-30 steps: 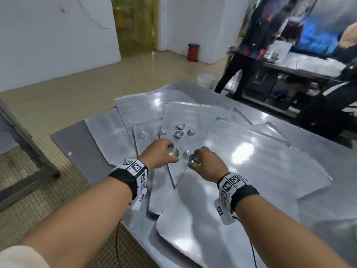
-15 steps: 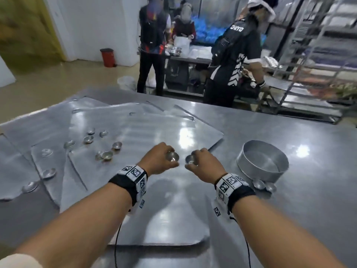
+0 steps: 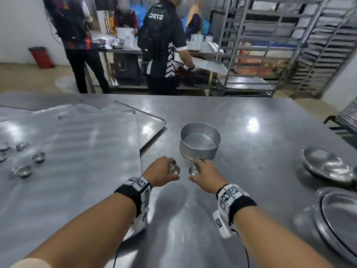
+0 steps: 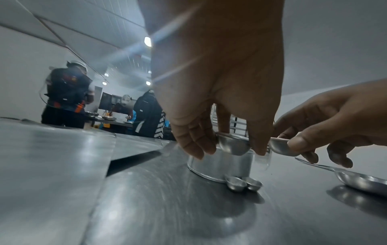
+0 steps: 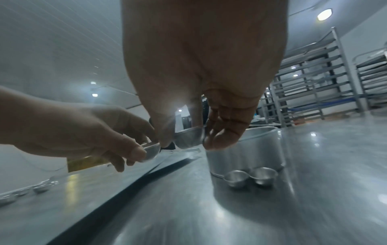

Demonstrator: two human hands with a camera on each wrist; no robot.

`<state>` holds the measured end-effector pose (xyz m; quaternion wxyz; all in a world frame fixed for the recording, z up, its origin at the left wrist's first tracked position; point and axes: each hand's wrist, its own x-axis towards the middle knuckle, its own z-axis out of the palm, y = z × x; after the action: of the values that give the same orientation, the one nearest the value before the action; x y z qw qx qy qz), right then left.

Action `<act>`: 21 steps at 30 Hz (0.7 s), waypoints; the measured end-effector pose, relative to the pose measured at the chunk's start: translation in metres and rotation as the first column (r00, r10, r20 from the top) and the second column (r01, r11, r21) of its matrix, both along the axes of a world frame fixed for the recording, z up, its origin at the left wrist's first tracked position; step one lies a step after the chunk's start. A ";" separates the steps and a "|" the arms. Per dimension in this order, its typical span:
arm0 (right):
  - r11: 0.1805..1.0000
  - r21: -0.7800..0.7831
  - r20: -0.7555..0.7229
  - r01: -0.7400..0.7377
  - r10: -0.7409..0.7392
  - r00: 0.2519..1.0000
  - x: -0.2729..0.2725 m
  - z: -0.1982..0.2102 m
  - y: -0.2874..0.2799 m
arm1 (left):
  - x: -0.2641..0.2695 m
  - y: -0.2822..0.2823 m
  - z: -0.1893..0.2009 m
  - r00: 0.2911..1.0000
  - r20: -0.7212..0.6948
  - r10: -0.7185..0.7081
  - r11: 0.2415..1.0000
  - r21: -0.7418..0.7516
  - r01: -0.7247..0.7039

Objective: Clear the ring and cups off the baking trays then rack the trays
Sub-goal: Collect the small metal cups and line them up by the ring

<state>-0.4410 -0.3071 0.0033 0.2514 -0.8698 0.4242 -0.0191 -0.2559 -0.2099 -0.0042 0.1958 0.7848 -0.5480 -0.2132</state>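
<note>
Your left hand (image 3: 161,172) pinched one cup (image 3: 174,169) by the rim; your right hand (image 3: 205,176) pinched another cup (image 3: 193,170) the same way. Both cups hung mouth-up above the bare surface (image 3: 251,151), close together, just short of the ring (image 3: 200,143).

The ring stood upright, open end up, axis vertical, off the trays (image 3: 77,151), toward the middle of the surface. Two cups (image 5: 250,178) sat against its near wall, touching each other, mouths up.

More cups (image 3: 29,161) were on the trays toward the left edge, so clearing looked partly done and racking not begun. The rack (image 3: 270,45) stood past the far edge.

Risks, judged:
- Grip was fingertip only on thin, smooth rims. A cup could slip and roll on the slick surface.
- The two held cups were near enough to knock each other on the way down.
- Setting them down hard against the parked pair could scatter those.
- Trays overlapped in a loose stack; any cup left on them would slide off when you lift one.
</note>
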 end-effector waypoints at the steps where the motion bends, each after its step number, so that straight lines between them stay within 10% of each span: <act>1: 1.000 0.024 0.022 0.006 -0.006 1.000 -0.009 -0.005 -0.005 | -0.007 -0.006 -0.005 1.000 -0.004 -0.015 1.000 0.004 0.015; 21: 0.969 0.214 -0.089 0.120 -0.103 0.991 -0.057 -0.088 -0.057 | -0.052 -0.065 -0.084 0.988 -0.110 -0.107 0.969 0.210 0.128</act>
<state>-0.4982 -0.3644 -0.0845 0.3276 -0.8117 0.4812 0.0474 -0.3078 -0.2748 -0.0878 0.1228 0.7562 -0.5570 -0.3208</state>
